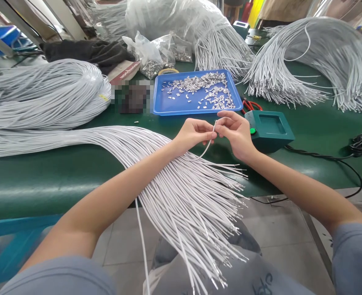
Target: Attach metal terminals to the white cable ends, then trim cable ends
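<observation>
Between my two hands a single white cable (207, 148) rises out of a large bundle of white cables (181, 196), which fans across the table edge and over my lap. My left hand (194, 134) pinches this cable just below its tip. Close beside it, my right hand (234, 132) has thumb and forefinger pressed together at the cable's end; whether a small part sits between them is hidden. Just behind both hands lies a blue tray (183, 108) with many small silver metal pieces (199, 82). A green box-shaped device (269, 127) with a bright green button stands right of my right hand.
Coiled white cables (51, 94) lie at the left, and another looped bundle (291, 61) rests at the right. Bags of metal pieces (153, 61) sit behind the tray. A black power cord (325, 155) runs along the right side. A blue stool (14, 241) is at lower left.
</observation>
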`<state>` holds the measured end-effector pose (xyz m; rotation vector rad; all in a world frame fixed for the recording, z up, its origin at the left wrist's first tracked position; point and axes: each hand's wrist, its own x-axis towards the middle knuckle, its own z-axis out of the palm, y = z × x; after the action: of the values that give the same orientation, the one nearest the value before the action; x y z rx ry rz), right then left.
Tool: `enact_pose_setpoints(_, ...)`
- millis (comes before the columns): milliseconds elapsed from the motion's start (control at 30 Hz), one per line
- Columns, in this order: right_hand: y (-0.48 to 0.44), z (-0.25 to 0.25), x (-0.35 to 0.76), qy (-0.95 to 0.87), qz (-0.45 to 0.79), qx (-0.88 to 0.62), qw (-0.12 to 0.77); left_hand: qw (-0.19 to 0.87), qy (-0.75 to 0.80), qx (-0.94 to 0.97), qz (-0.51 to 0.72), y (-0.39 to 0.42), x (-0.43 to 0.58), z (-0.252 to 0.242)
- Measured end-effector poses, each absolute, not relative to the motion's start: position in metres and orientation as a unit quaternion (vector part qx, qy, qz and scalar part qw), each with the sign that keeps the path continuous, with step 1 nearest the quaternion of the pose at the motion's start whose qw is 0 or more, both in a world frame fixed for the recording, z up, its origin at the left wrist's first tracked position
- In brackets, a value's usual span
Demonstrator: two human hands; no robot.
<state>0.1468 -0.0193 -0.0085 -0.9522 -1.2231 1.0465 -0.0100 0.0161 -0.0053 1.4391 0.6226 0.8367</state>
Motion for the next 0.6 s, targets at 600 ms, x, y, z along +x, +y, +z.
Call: enact_pose_setpoints(600,-0.0205,-0.0143,0.1556,-0.65,0.326,-0.387,0.567,0.708,0.26,0.568,0.329,0.0176,-0.0134,-0.0032)
